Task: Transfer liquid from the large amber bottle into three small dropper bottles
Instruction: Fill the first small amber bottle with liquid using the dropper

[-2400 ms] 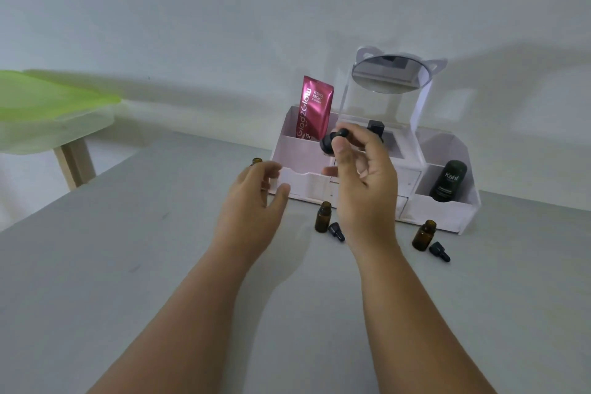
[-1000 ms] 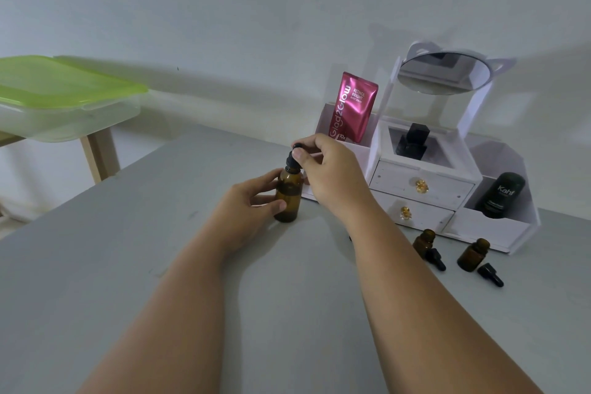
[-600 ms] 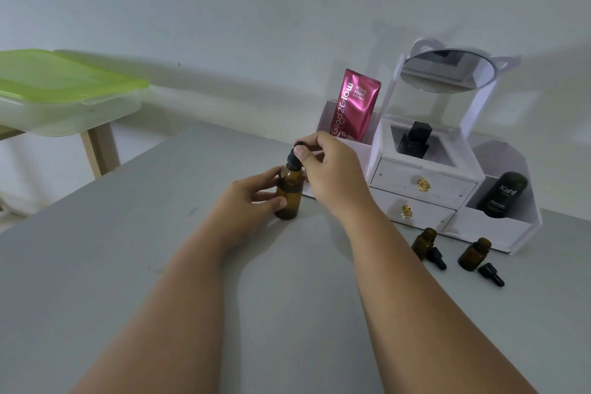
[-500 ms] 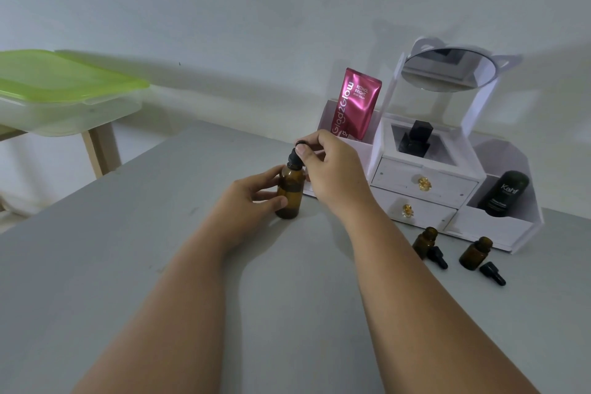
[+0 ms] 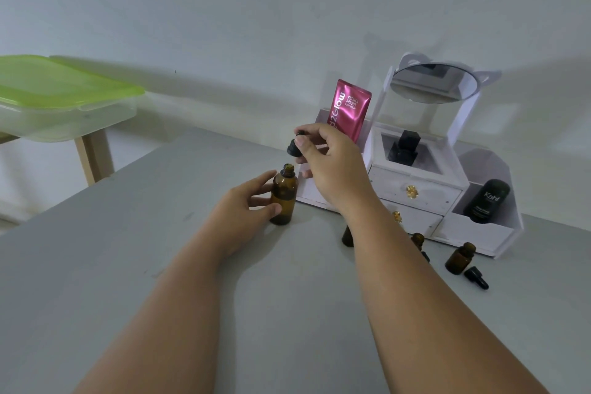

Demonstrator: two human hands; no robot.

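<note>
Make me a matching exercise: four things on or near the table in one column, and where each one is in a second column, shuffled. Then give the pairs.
Things
1. black cap
2. large amber bottle
3. pink sachet
4. black Kahf tube

Places
A. leaning in the right-hand compartment of the white organizer
B. standing on the grey table, open, steadied by the left hand
C. standing upright in the organizer's left compartment
D. pinched in the right hand, lifted above the bottle's neck

Pairs: 1-D, 2-B, 3-C, 4-A
</note>
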